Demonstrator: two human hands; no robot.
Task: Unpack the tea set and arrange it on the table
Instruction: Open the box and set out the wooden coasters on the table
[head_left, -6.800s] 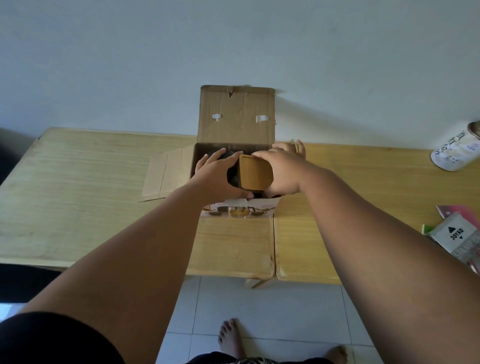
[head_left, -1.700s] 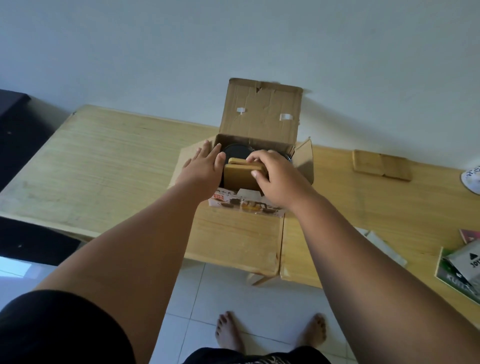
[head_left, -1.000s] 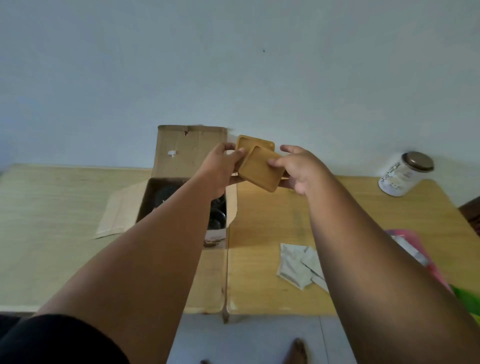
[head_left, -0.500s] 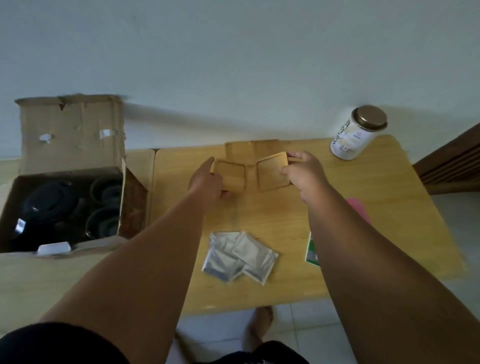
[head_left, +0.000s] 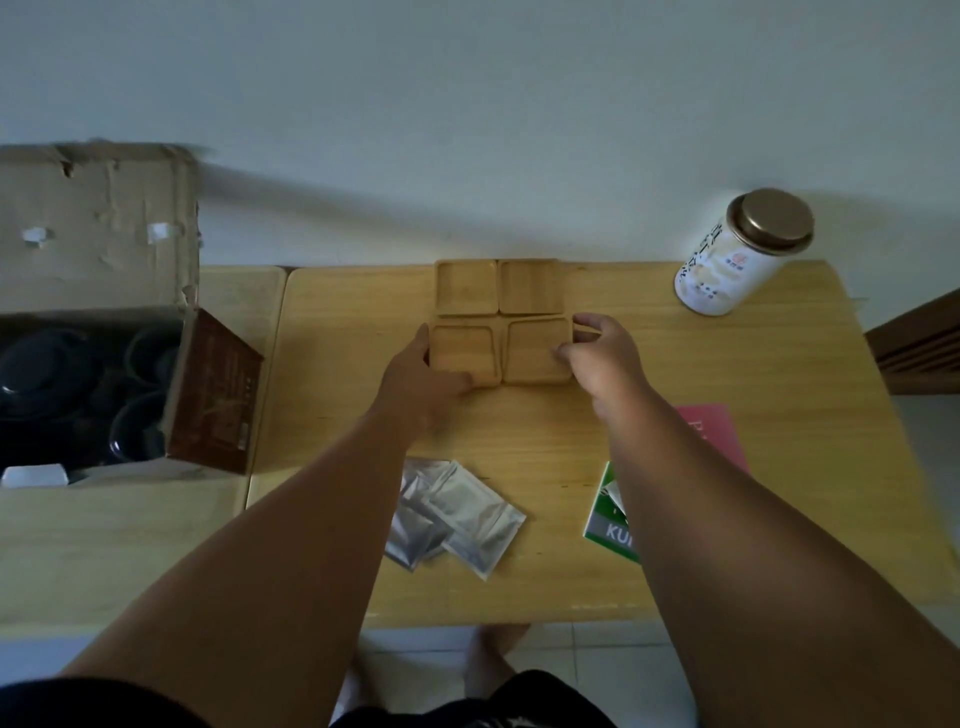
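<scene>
Several square wooden coasters lie in a two-by-two block on the table (head_left: 779, 415). The back pair, one coaster (head_left: 466, 287) and another (head_left: 530, 286), rest near the wall. My left hand (head_left: 421, 387) grips the front left coaster (head_left: 461, 352) at its left and near edges. My right hand (head_left: 605, 358) pinches the front right coaster (head_left: 535, 348) at its right edge. Both front coasters sit flat on the wood. At the left, the open cardboard box (head_left: 104, 249) holds a dark teapot (head_left: 41, 369) and dark cups (head_left: 140, 421).
A white tea canister with a bronze lid (head_left: 737, 260) stands at the back right. Silver foil sachets (head_left: 457, 514) lie near the front edge between my arms. A green booklet (head_left: 608, 519) and a pink one (head_left: 711, 436) lie under my right forearm. A wall bounds the back.
Since a second ago both hands carried two coasters from above the box rightward and lowered them onto the table in front of the back pair. The view has swung right.
</scene>
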